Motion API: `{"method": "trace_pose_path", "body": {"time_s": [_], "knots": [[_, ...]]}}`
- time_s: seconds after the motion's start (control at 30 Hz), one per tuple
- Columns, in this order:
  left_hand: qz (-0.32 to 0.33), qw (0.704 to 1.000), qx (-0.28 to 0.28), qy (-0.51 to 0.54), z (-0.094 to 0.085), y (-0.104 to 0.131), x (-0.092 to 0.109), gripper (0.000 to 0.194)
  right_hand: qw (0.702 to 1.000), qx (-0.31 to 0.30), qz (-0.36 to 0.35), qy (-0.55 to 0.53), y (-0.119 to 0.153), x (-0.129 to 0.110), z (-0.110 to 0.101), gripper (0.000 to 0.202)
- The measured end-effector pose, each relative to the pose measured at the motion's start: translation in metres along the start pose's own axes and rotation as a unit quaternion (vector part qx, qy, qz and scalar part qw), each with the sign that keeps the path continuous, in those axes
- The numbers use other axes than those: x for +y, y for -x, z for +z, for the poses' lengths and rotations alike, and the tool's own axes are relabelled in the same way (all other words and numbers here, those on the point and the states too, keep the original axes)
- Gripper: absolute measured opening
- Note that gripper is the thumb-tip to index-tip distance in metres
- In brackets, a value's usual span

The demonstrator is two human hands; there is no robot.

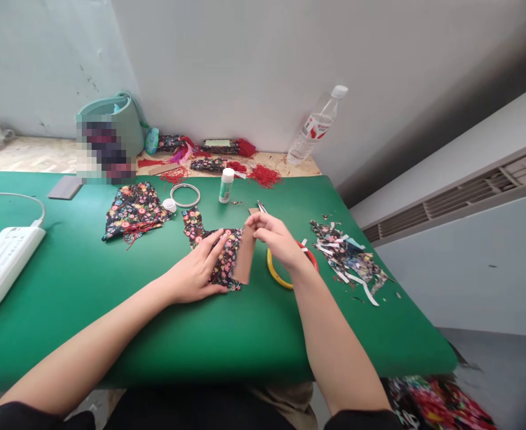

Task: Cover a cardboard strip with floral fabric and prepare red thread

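My left hand (196, 273) lies with its fingers spread on a piece of black floral fabric (229, 263) on the green table. Pinched at its top end by my right hand (269, 234), a narrow brown card strip (245, 258) stands over the fabric's right edge. Partly under my right hand and wrist are scissors with yellow and red handles (275, 270), their metal tip showing beyond my fingers. Another floral strip (192, 224) lies just behind my left hand.
On the green table (177, 346) are a glue stick (225, 186), a silver ring (185, 195), a white cap (169, 205), floral pieces (135, 209), fabric scraps (350, 254) and a power strip (9, 263). A bottle (314, 131) and red tassels (265, 175) are behind.
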State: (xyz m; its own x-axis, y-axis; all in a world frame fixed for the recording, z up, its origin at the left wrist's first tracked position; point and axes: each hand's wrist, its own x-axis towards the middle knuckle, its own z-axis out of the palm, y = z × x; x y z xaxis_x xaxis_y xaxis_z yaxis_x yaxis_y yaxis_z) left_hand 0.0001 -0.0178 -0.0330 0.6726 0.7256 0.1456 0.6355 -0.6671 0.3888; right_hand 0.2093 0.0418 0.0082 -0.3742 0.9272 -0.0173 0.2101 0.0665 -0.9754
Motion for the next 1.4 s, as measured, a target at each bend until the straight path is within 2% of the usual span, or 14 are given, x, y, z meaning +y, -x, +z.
{"method": "trace_pose_path", "body": {"time_s": [0.1, 0.23, 0.37, 0.47, 0.6, 0.77, 1.07, 1.4], "knots": [[-0.002, 1.0, -0.016, -0.007, 0.001, 0.001, 0.0, 0.105, 0.993, 0.034, -0.037, -0.108, 0.0, -0.004, -0.005, 0.008], [0.002, 1.0, -0.013, -0.013, 0.002, 0.002, 0.0, 0.101, 0.984, 0.06, -0.06, -0.16, 0.001, -0.007, -0.008, 0.019], [0.012, 0.999, -0.011, -0.034, -0.001, 0.002, 0.003, 0.096, 0.977, 0.074, -0.019, -0.197, 0.001, -0.008, -0.012, 0.012], [0.013, 0.998, -0.003, -0.059, -0.005, 0.002, 0.005, 0.093, 0.972, 0.028, 0.059, -0.227, 0.001, -0.005, -0.015, 0.014], [0.002, 0.997, -0.002, -0.072, -0.009, 0.002, 0.0, 0.094, 0.972, -0.014, 0.145, -0.186, -0.002, 0.003, -0.01, 0.028], [-0.016, 0.997, -0.019, -0.075, -0.013, 0.004, -0.008, 0.095, 0.981, 0.023, 0.165, -0.104, -0.007, 0.013, 0.005, 0.03], [-0.035, 0.995, -0.049, -0.084, -0.016, 0.005, -0.01, 0.085, 0.988, -0.026, 0.148, -0.043, -0.009, 0.026, 0.021, 0.021], [-0.038, 0.993, -0.063, -0.094, -0.014, 0.005, -0.012, 0.082, 0.993, -0.008, 0.044, 0.11, -0.011, 0.029, 0.025, 0.011]]}}
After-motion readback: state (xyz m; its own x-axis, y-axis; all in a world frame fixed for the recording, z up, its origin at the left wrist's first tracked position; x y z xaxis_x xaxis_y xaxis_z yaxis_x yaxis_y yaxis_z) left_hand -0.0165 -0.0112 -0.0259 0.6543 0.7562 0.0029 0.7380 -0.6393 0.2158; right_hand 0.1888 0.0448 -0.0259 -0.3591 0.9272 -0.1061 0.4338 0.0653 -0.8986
